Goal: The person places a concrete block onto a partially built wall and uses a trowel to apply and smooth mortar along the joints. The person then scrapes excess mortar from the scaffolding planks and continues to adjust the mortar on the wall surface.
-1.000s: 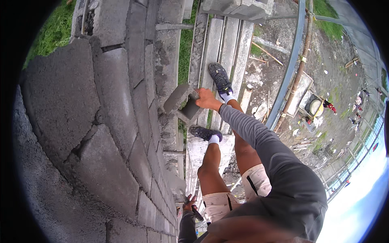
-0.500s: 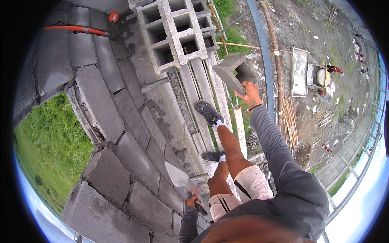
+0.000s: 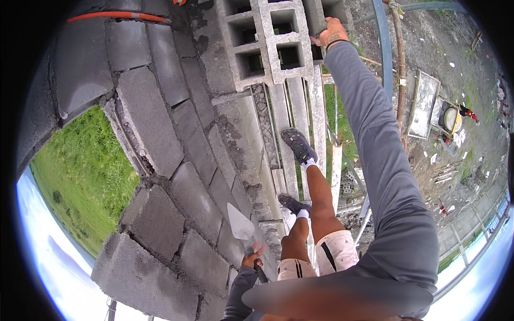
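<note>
My right hand (image 3: 333,33) is closed on the edge of a hollow concrete block (image 3: 315,19), beside the right side of a stack of similar blocks (image 3: 292,75). Part of the held block is cut off by the top of the picture, and I cannot tell whether it rests on anything. Low down, beside the block wall (image 3: 197,199), my left hand (image 3: 250,259) grips a trowel (image 3: 240,223) by its dark handle. The pale, pointed blade faces away from me, near the wall's side.
My feet stand on narrow scaffold planks (image 3: 294,107) along the wall. An opening in the wall shows grass (image 3: 85,176) far below. To the right, a blue metal post (image 3: 383,48) and a wooden pole (image 3: 401,80) rise beside the planks. Distant people and a mixing tray (image 3: 423,104) are on the ground.
My right hand has carried the block forward, from open space beside the planks to the stack's right side. The left hand still holds the trowel. The whole view has shifted.
</note>
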Tool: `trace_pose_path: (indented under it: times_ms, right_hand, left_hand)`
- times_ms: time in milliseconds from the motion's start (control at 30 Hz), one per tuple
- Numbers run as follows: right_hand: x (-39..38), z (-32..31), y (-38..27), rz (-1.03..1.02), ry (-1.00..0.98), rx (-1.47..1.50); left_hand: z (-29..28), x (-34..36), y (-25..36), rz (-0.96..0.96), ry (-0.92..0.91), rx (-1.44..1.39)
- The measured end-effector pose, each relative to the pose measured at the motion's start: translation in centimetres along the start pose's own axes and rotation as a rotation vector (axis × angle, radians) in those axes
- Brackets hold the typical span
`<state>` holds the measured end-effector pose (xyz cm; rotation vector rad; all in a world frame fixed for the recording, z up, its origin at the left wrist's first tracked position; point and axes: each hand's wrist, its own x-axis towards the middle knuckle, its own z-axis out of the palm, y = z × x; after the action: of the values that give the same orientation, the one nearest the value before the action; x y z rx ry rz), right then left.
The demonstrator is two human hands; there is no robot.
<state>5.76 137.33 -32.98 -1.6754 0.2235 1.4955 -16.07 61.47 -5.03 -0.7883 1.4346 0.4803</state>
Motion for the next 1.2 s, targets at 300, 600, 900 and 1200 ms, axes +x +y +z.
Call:
trace_pose_path:
  times_ms: [300,600,900,1200]
  right_hand:
    - [-4.1,-1.2,1.5,-0.054,-0.309,-0.618]
    - [-22.8,-22.6,17.6,-0.018,-0.545,-0.967]
    - [-37.4,-23.2,23.6,0.097,-0.901,-1.261]
    - [-20.6,-8.0,32.0,0.032,-0.695,-1.035]
  left_hand:
    - [2.9,5.9,0.2,0.041,0.064,-0.110]
    - [14.2,17.0,5.0,0.150,-0.195,-0.299]
    - [17.3,12.8,15.6,0.545,-0.518,0.145]
    - [14.4,21.6,20.2,0.616,-0.237,-0.184]
